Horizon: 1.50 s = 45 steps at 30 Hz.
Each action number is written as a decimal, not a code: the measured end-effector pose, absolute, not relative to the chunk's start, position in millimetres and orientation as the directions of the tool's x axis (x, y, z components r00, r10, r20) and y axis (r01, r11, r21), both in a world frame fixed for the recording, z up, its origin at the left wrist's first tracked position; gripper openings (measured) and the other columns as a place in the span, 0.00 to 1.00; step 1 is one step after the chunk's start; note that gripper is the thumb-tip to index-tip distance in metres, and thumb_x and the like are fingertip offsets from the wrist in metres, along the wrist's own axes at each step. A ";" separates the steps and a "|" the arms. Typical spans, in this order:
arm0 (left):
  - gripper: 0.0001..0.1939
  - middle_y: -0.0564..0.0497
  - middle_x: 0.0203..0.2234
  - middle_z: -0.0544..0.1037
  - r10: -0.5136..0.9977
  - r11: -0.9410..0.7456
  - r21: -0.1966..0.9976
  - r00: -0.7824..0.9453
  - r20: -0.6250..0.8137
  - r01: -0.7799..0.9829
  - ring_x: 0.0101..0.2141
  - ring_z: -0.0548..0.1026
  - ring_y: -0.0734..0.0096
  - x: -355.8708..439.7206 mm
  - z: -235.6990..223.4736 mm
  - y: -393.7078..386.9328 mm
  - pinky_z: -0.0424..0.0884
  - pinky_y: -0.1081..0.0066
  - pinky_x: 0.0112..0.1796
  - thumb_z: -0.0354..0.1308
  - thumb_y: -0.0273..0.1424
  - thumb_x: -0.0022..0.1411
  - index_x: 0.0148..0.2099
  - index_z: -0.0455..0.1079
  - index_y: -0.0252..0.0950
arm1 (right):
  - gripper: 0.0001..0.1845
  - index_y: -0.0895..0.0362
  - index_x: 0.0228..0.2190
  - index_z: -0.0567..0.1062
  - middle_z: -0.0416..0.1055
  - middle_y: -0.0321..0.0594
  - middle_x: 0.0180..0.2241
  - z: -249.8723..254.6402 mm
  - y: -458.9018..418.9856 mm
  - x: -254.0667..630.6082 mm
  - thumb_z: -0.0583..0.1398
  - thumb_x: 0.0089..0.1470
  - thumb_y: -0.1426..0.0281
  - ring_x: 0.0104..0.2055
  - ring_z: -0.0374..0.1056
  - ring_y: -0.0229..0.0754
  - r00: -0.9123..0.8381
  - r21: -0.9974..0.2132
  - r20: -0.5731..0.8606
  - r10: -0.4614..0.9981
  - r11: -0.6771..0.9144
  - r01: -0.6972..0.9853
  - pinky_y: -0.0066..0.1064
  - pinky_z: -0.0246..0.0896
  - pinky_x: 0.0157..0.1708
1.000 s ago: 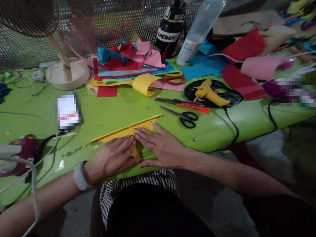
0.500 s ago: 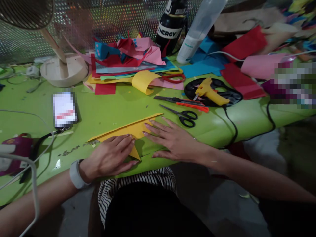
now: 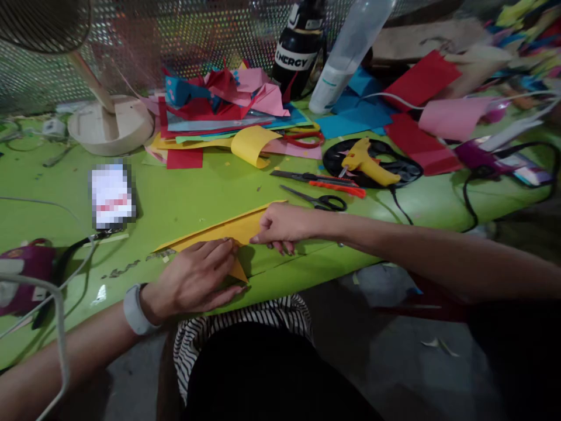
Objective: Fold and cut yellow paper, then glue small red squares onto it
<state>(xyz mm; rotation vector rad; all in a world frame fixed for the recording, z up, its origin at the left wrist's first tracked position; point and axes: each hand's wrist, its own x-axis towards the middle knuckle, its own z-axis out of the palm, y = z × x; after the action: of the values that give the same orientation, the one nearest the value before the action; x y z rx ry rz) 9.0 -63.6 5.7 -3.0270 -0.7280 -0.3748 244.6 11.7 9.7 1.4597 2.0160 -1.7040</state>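
Note:
A folded yellow paper (image 3: pixel 219 232) lies near the front edge of the green table (image 3: pixel 188 193). My left hand (image 3: pixel 195 278) rests flat on its near corner with fingers stretched out, a grey band on the wrist. My right hand (image 3: pixel 280 225) is curled, fingers pinching the paper's right edge just below the long fold.
Black scissors (image 3: pixel 318 200), an orange-handled cutter (image 3: pixel 324 181) and a yellow glue gun (image 3: pixel 366 164) on a black tray lie right of the paper. A heap of coloured paper (image 3: pixel 228 111), a black bottle (image 3: pixel 298 49), a fan base (image 3: pixel 109 126) and cables crowd the back and left.
My right hand went from lying flat on the paper to sliding right and curling into a pinch on its right edge. The left hand stayed put.

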 end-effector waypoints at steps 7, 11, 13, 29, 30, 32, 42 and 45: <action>0.26 0.34 0.50 0.75 0.458 -0.888 0.064 0.862 0.217 0.456 0.47 0.76 0.54 6.9 2.1 -64.1 0.78 0.60 0.43 0.50 0.44 0.68 0.55 0.66 0.26 | 0.23 0.57 0.16 0.66 0.70 0.33 0.15 18.9 14.0 279.1 0.67 0.47 0.55 0.14 0.64 0.31 -0.477 -0.659 -0.666 0.573 -0.152 0.737 0.24 0.56 0.16; 0.25 0.36 0.49 0.76 0.479 -0.877 0.146 0.853 0.208 0.457 0.46 0.77 0.54 6.6 5.4 -61.6 0.78 0.59 0.42 0.52 0.44 0.67 0.53 0.69 0.28 | 0.22 0.56 0.17 0.65 0.69 0.32 0.15 26.9 10.4 269.6 0.66 0.49 0.58 0.13 0.63 0.31 -0.480 -0.688 -0.618 0.623 -0.131 0.714 0.25 0.55 0.15; 0.20 0.37 0.49 0.76 0.505 -0.859 0.193 0.846 0.171 0.474 0.46 0.77 0.55 5.8 9.6 -58.9 0.77 0.59 0.42 0.51 0.42 0.68 0.50 0.72 0.30 | 0.20 0.56 0.17 0.65 0.69 0.32 0.15 24.3 9.4 256.6 0.66 0.50 0.60 0.13 0.63 0.31 -0.514 -0.705 -0.611 0.602 -0.119 0.699 0.25 0.56 0.15; 0.19 0.52 0.13 0.73 0.675 0.182 0.713 0.442 -0.591 0.677 0.14 0.70 0.76 32.8 18.2 -24.3 0.63 0.75 0.20 0.60 0.41 0.58 0.21 0.67 0.35 | 0.22 0.59 0.18 0.68 0.72 0.34 0.16 15.0 14.7 231.2 0.67 0.49 0.58 0.14 0.62 0.28 -0.513 -0.623 -0.703 0.493 -0.080 0.778 0.23 0.46 0.16; 0.19 0.52 0.13 0.73 0.661 0.196 0.714 0.448 -0.602 0.672 0.15 0.70 0.75 34.3 17.0 -22.5 0.64 0.75 0.20 0.61 0.41 0.57 0.20 0.68 0.35 | 0.23 0.59 0.18 0.68 0.72 0.35 0.16 13.8 15.1 231.6 0.68 0.49 0.57 0.14 0.62 0.28 -0.518 -0.627 -0.698 0.494 -0.072 0.776 0.23 0.47 0.16; 0.20 0.52 0.13 0.73 0.646 0.209 0.720 0.460 -0.610 0.662 0.15 0.71 0.75 36.0 15.4 -20.4 0.65 0.74 0.22 0.62 0.42 0.56 0.19 0.69 0.34 | 0.23 0.59 0.18 0.68 0.73 0.35 0.17 11.2 16.0 232.8 0.68 0.48 0.55 0.14 0.63 0.29 -0.528 -0.635 -0.691 0.494 -0.066 0.769 0.23 0.48 0.16; 0.22 0.53 0.11 0.72 0.619 0.249 0.677 0.424 -0.661 0.693 0.14 0.68 0.79 26.6 18.5 -22.7 0.61 0.77 0.20 0.58 0.39 0.60 0.18 0.68 0.34 | 0.21 0.59 0.19 0.68 0.72 0.34 0.16 10.4 14.1 232.5 0.68 0.49 0.58 0.14 0.63 0.29 -0.519 -0.642 -0.687 0.508 -0.090 0.761 0.23 0.54 0.16; 0.20 0.53 0.12 0.72 0.605 0.254 0.669 0.425 -0.673 0.698 0.13 0.67 0.80 18.2 21.5 -28.4 0.59 0.77 0.18 0.58 0.40 0.60 0.19 0.67 0.35 | 0.21 0.59 0.19 0.68 0.72 0.35 0.16 6.9 15.1 234.1 0.67 0.50 0.58 0.14 0.64 0.30 -0.537 -0.654 -0.672 0.509 -0.069 0.753 0.23 0.56 0.17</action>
<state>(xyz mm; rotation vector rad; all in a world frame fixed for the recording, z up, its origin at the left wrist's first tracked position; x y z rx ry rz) 18.2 -28.4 21.5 -3.2950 -2.8918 0.2150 234.1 15.1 6.9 1.3780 1.9810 -1.6513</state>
